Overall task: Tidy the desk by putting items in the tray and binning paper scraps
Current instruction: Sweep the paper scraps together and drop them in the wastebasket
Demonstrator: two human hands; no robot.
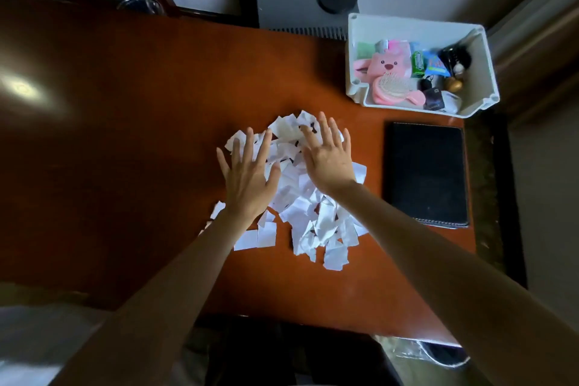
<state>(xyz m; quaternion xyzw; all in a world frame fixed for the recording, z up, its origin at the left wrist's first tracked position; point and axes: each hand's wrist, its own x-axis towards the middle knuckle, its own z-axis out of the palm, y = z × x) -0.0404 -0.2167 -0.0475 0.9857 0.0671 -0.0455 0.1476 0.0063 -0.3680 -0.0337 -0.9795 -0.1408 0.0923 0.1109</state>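
Your paper scraps [297,191] lie heaped at the middle of the worktop [125,135]. Your left hand [250,178] and right hand [329,163] rest flat on the heap, each grip released, fingers spread, grasping nothing. Just right of the heap lies a black folder [426,172]. Beyond it, at the far right corner, the white tray [416,25] holds a pink hairbrush [394,91] and other small items.

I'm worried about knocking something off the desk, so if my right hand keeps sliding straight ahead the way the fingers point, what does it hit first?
The right hand points up over the paper scraps. Past their far edge, bare desk follows, then probably the grey box beyond the desk's back edge. The white tray looks clear to the right.
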